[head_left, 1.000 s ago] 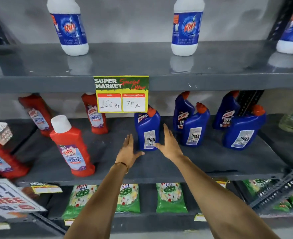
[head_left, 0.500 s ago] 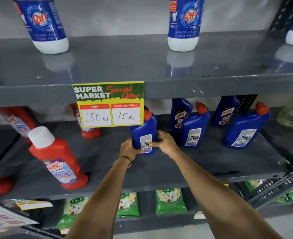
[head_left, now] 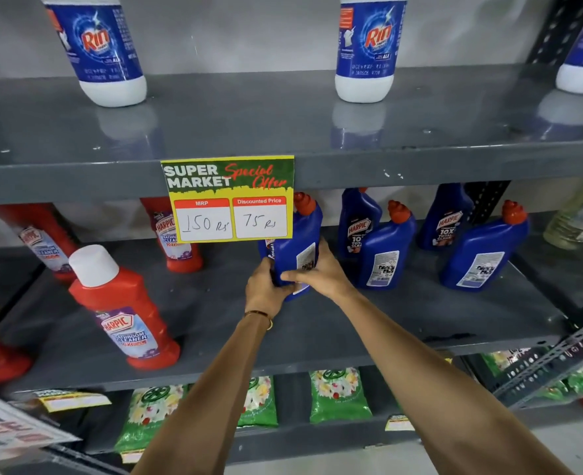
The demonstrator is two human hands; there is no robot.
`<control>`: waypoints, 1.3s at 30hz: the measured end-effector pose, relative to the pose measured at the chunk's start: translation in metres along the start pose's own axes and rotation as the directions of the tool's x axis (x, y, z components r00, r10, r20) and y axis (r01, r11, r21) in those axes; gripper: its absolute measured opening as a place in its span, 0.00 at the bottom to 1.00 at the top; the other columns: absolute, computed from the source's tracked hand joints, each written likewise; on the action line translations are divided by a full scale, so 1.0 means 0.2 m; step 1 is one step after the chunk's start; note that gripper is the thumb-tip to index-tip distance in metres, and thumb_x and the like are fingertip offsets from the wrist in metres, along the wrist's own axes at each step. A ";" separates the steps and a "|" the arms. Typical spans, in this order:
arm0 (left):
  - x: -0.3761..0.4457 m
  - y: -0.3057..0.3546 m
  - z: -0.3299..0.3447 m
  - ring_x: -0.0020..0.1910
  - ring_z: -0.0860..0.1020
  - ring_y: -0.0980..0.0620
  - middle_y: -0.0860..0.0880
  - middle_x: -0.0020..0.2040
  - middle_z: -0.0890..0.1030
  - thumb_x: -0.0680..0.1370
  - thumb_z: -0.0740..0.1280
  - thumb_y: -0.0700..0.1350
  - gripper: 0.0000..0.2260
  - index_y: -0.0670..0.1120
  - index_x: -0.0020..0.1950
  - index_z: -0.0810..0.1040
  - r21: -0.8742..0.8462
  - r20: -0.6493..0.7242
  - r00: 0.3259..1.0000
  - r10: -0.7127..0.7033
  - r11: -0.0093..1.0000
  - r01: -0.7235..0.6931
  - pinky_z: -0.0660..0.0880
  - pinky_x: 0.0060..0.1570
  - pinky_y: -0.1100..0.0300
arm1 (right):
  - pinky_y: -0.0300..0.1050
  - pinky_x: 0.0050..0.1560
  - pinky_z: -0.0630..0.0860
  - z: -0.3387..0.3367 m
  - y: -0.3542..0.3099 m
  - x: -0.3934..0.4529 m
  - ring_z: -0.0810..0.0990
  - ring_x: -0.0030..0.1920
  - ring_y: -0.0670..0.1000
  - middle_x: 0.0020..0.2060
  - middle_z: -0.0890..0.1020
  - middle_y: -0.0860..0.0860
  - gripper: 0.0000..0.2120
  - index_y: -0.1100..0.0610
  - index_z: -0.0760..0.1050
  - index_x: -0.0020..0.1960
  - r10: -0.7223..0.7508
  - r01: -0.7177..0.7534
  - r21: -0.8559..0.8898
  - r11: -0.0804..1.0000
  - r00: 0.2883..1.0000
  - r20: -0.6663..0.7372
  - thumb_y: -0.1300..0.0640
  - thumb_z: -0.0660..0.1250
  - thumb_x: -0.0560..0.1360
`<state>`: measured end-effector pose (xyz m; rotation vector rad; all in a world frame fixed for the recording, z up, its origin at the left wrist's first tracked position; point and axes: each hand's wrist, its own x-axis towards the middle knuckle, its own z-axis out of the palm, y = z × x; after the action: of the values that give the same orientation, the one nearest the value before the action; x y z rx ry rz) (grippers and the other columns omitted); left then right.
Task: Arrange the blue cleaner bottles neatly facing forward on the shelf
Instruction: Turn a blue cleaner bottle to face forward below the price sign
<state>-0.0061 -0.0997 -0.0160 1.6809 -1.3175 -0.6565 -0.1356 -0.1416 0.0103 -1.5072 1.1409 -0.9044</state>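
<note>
Nearest the camera, both forearms reach up to the middle shelf (head_left: 317, 323). The left hand (head_left: 266, 289) cups the lower left side of a blue cleaner bottle (head_left: 297, 248), and the right hand (head_left: 317, 272) wraps its lower right side with the thumb across the front; both are clasped on the bottle. It stands toward the shelf's centre, its upper left part behind the yellow price card (head_left: 228, 198) hanging from the shelf above. Whether its base rests on the shelf or is raised cannot be told, as the hands cover it.

Its back panel appears to show, so in my judgement it is not yet facing forward.

To the right stand 4 more blue bottles: 2 in front, the near-centre bottle (head_left: 384, 248) and the far-right bottle (head_left: 482, 252), both showing back labels (barcode side out), and 2 behind showing branded fronts.

Risks: the red cap (head_left: 304, 202) sits just beside the card, so lifting while turning could dislodge the card. The right hand lies close to the near-centre bottle; a wide swing could knock it over. The low grip leaves the top free to tip.
</note>
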 end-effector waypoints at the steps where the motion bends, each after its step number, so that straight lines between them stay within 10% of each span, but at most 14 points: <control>1: -0.01 0.02 0.01 0.40 0.78 0.49 0.52 0.42 0.79 0.62 0.77 0.46 0.19 0.49 0.45 0.70 0.039 -0.027 0.999 0.031 0.999 -0.030 0.73 0.38 0.57 | 0.37 0.53 0.75 0.02 -0.01 0.00 0.77 0.56 0.46 0.56 0.78 0.47 0.43 0.52 0.65 0.63 -0.004 0.005 0.025 1.000 0.999 -0.051 0.57 0.82 0.54; 4: -0.03 0.04 0.01 0.38 0.76 0.50 0.51 0.42 0.78 0.62 0.76 0.48 0.19 0.47 0.44 0.69 0.088 -0.055 0.995 0.078 0.994 -0.073 0.72 0.37 0.57 | 0.40 0.55 0.75 0.04 -0.04 0.00 0.77 0.56 0.48 0.58 0.78 0.49 0.46 0.53 0.63 0.65 -0.018 0.023 0.038 0.999 0.993 -0.117 0.54 0.82 0.52; 8: 0.01 0.01 -0.12 0.46 0.80 0.48 0.50 0.44 0.80 0.60 0.79 0.41 0.24 0.49 0.49 0.71 -0.126 0.241 0.970 -0.031 0.990 0.063 0.79 0.50 0.50 | 0.44 0.55 0.76 0.00 -0.07 -0.01 0.79 0.55 0.49 0.56 0.80 0.48 0.42 0.52 0.66 0.63 -0.030 0.030 -0.002 1.000 0.999 -0.043 0.56 0.81 0.54; 13: 0.07 0.01 -0.27 0.67 0.72 0.48 0.46 0.66 0.74 0.60 0.77 0.39 0.39 0.47 0.68 0.67 -0.191 0.610 0.787 -0.095 0.946 0.262 0.68 0.68 0.47 | 0.47 0.59 0.75 -0.07 -0.10 -0.02 0.79 0.59 0.52 0.57 0.81 0.52 0.35 0.53 0.71 0.62 -0.015 -0.017 0.141 0.990 0.974 0.227 0.64 0.78 0.58; 17: 0.05 0.06 -0.26 0.61 0.76 0.54 0.53 0.61 0.78 0.66 0.72 0.29 0.32 0.53 0.65 0.71 -0.240 0.747 0.664 0.002 0.933 0.267 0.76 0.58 0.59 | 0.50 0.64 0.73 -0.09 -0.13 -0.03 0.78 0.61 0.54 0.58 0.81 0.53 0.33 0.52 0.73 0.63 -0.035 -0.057 0.214 0.975 0.913 0.405 0.68 0.74 0.60; 24: 0.03 0.09 -0.20 0.56 0.78 0.53 0.52 0.54 0.80 0.63 0.75 0.32 0.29 0.53 0.59 0.73 -0.266 0.606 0.796 0.002 0.943 0.200 0.78 0.49 0.64 | 0.50 0.65 0.72 -0.11 -0.13 0.00 0.77 0.62 0.55 0.59 0.79 0.55 0.32 0.52 0.71 0.66 -0.061 -0.103 0.308 0.946 0.874 0.482 0.70 0.70 0.64; 30: 0.04 0.10 -0.10 0.49 0.80 0.52 0.46 0.55 0.81 0.55 0.81 0.41 0.32 0.49 0.54 0.70 -0.262 0.168 0.979 -0.112 0.953 0.154 0.78 0.48 0.56 | 0.45 0.56 0.78 -0.10 -0.10 0.01 0.80 0.58 0.54 0.57 0.81 0.53 0.26 0.53 0.73 0.61 0.040 -0.097 0.132 0.986 0.925 0.378 0.63 0.75 0.65; 39: 0.06 0.04 -0.13 0.55 0.76 0.45 0.44 0.55 0.78 0.54 0.80 0.51 0.35 0.46 0.58 0.73 0.138 0.036 0.994 -0.103 0.986 0.097 0.74 0.50 0.52 | 0.38 0.49 0.80 -0.07 -0.01 0.00 0.80 0.54 0.50 0.55 0.80 0.54 0.26 0.58 0.72 0.62 0.037 -0.076 0.160 0.984 0.972 0.232 0.72 0.71 0.66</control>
<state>0.0143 -0.1034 0.0050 1.8620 -1.3405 -0.6776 -0.1476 -0.1453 0.0144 -1.3939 0.9133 -0.7473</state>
